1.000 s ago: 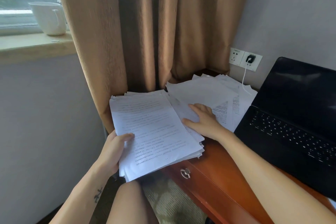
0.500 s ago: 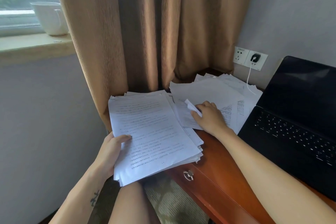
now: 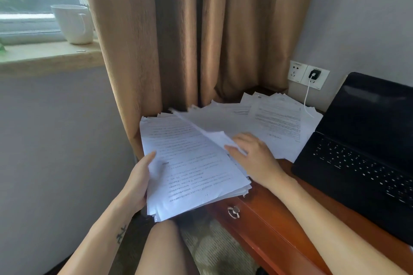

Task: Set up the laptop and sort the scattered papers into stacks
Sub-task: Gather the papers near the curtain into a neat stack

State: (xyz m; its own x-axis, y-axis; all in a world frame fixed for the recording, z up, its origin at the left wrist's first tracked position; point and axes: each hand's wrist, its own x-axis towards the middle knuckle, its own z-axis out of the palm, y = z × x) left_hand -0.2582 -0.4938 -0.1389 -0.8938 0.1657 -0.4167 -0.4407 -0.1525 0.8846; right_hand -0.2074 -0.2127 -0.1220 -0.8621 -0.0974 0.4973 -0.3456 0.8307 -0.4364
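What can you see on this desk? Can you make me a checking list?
Surface: wooden desk, drawer below.
Job's things: open laptop, screen dark; paper stack overhanging the desk edge; scattered papers beside the laptop.
Clutter: nothing seen.
Hands: left hand grips the paper stack; right hand pinches a lifted loose sheet.
Cables: white cable hangs from a wall charger onto the scattered papers.
Surroundings: tan curtain; white mug on the windowsill.
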